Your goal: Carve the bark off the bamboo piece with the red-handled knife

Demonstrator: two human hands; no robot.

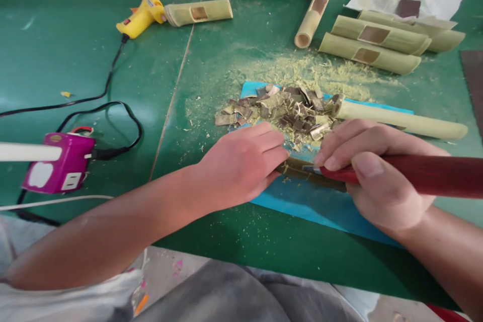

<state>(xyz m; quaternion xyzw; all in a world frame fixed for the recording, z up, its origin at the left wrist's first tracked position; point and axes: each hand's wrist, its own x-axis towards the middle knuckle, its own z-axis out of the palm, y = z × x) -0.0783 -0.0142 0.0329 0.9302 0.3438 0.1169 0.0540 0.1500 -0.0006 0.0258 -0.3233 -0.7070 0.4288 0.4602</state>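
The right hand (388,178) is closed around a red-handled carving tool (441,175), its metal tip (310,167) appearing to meet a dark-skinned bamboo piece (296,171). The left hand (247,161) grips that piece's near end, fingers curled over it, just beside the tip. The piece lies over a blue sheet (302,211) on a green work table (211,234).

A slip looks the chief hazard: the tip points toward the left fingers, and a sudden skid on hard bamboo skin could carry it into them. The round piece could also roll if that hold loosens, and the sheet might slide under pressure. Beyond the hands, a heap of bark-like chips (279,108) touches a pale, peeled bamboo tube (407,119); strays could unsettle the work. Farther out lie windowed bamboo tubes (400,35) and a yellow corded tool (145,15).
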